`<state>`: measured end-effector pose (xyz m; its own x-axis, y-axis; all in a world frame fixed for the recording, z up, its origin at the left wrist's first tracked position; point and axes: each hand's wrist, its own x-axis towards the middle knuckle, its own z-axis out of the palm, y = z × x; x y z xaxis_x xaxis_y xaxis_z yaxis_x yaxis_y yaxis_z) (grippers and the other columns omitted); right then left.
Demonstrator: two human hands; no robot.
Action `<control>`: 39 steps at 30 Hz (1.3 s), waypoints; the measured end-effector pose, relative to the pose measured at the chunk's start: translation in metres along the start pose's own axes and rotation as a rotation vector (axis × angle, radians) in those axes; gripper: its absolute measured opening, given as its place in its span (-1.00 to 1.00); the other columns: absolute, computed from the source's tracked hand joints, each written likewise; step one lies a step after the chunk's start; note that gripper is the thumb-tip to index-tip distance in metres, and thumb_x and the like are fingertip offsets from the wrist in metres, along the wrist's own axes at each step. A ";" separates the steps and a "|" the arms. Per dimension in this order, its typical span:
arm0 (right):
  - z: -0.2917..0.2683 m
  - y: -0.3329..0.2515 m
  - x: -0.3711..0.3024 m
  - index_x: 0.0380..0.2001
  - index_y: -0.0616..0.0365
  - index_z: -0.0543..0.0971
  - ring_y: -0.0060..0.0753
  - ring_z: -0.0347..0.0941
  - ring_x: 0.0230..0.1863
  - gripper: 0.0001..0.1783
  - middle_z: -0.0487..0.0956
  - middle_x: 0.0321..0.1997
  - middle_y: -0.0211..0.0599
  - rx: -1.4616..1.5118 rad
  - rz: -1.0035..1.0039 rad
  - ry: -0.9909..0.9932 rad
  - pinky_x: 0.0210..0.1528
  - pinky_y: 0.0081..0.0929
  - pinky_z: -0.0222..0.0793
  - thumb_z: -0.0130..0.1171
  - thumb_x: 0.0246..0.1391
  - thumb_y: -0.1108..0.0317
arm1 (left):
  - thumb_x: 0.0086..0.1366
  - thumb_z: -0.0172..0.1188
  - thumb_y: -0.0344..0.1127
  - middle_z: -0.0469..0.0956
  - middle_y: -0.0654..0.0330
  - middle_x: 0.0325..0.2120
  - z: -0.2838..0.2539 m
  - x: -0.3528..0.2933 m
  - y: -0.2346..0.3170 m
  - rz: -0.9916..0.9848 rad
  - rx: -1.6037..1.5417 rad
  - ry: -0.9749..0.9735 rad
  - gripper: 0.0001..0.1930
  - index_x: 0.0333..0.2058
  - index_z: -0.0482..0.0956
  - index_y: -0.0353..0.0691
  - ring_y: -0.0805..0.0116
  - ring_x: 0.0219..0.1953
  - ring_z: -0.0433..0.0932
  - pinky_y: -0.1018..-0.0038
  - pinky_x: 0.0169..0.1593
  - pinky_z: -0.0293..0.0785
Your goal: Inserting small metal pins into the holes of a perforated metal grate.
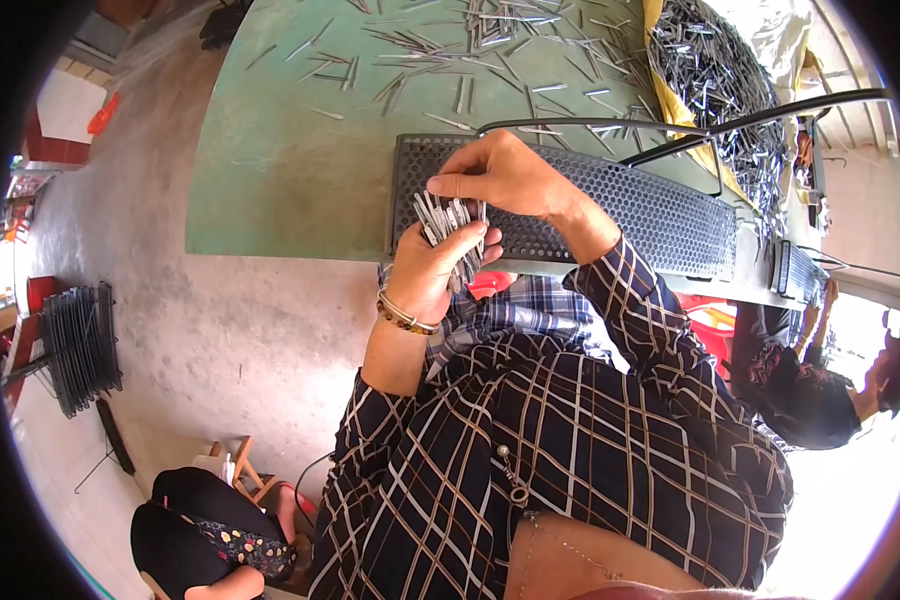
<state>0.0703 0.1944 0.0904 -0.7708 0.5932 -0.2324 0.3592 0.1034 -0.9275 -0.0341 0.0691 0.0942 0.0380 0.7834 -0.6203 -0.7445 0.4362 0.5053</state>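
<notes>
My left hand (432, 262) is closed round a thick bundle of slim silvery metal strips (456, 228), blade-like in shape, their ends fanning out above the thumb. Just above it is my right hand (505, 175), its fingers bent and its thumb stretched toward the bundle's upper ends. What its fingertips pinch, if anything, is hidden behind the hand. Both hands are over the near left part of a long black perforated tray (660, 208), which lies along the table's near edge.
Loose strips of the same kind (440, 60) lie scattered over the green table (270, 180). At the far right a yellow-edged sack (710, 75) holds a large heap. A black metal bar (770, 105) crosses above the tray. Other people (820, 380) sit at right and lower left.
</notes>
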 end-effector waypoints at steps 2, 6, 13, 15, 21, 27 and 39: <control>-0.005 0.002 0.000 -0.40 0.29 0.60 -0.64 0.38 -0.52 -0.70 0.56 -0.55 -0.33 0.036 0.024 0.015 -0.45 -0.61 0.31 0.20 -0.01 0.21 | 0.12 0.16 -0.45 0.52 0.16 -0.40 0.001 0.003 -0.002 0.012 0.012 0.007 -0.82 -0.28 0.46 -0.32 0.37 -0.38 0.55 0.44 -0.33 0.58; -0.012 0.001 0.008 -0.43 0.32 0.60 -0.69 0.37 -0.53 -0.72 0.56 -0.55 -0.41 0.220 0.061 0.318 -0.47 -0.68 0.29 0.20 -0.01 0.25 | 0.13 0.15 -0.44 0.53 0.17 -0.39 0.000 0.007 -0.006 0.054 0.022 0.018 -0.78 -0.22 0.46 -0.34 0.40 -0.37 0.54 0.45 -0.30 0.56; 0.003 0.027 0.018 -0.37 0.26 0.57 -0.53 0.45 -0.48 -0.81 0.54 -0.47 -0.32 -0.112 -0.254 0.598 -0.42 -0.61 0.35 0.18 -0.02 0.36 | 0.14 0.11 -0.45 0.51 0.16 -0.41 0.002 0.009 -0.008 0.041 -0.009 0.011 -0.75 -0.18 0.44 -0.34 0.37 -0.37 0.54 0.45 -0.28 0.55; 0.009 0.024 0.017 -0.36 0.26 0.57 -0.42 0.48 -0.43 -0.83 0.54 -0.41 -0.26 -0.233 -0.290 0.628 -0.37 -0.57 0.37 0.16 -0.03 0.39 | 0.14 0.10 -0.46 0.51 0.13 -0.42 0.000 0.005 -0.005 0.002 -0.012 0.014 -0.74 -0.16 0.42 -0.34 0.32 -0.38 0.54 0.40 -0.31 0.58; 0.007 0.030 0.019 -0.35 0.26 0.56 -0.34 0.49 -0.42 -0.84 0.53 -0.37 -0.21 -0.263 -0.380 0.621 -0.37 -0.52 0.38 0.13 -0.01 0.41 | 0.13 0.09 -0.47 0.51 0.10 -0.41 -0.002 0.003 -0.008 0.031 -0.029 0.007 -0.74 -0.16 0.41 -0.35 0.28 -0.38 0.55 0.32 -0.38 0.61; 0.013 0.030 0.018 -0.35 0.27 0.56 -0.25 0.49 -0.39 -0.83 0.53 -0.37 -0.20 -0.250 -0.333 0.590 -0.34 -0.49 0.39 0.12 -0.01 0.41 | 0.12 0.10 -0.49 0.52 0.08 -0.38 -0.003 -0.006 -0.008 0.004 -0.060 0.038 -0.77 -0.20 0.43 -0.32 0.30 -0.34 0.55 0.41 -0.30 0.59; 0.012 0.026 0.005 -0.38 0.26 0.57 -0.28 0.49 -0.42 -0.80 0.52 -0.35 -0.21 -0.348 -0.335 0.591 -0.35 -0.48 0.39 0.16 -0.03 0.34 | 0.12 0.11 -0.48 0.51 0.12 -0.36 -0.007 -0.003 -0.014 0.056 -0.073 0.050 -0.84 -0.28 0.44 -0.32 0.30 -0.30 0.56 0.43 -0.29 0.59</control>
<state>0.0693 0.1906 0.0613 -0.4932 0.8042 0.3317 0.3765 0.5410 -0.7520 -0.0279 0.0576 0.0845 -0.0369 0.7820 -0.6222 -0.7914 0.3573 0.4961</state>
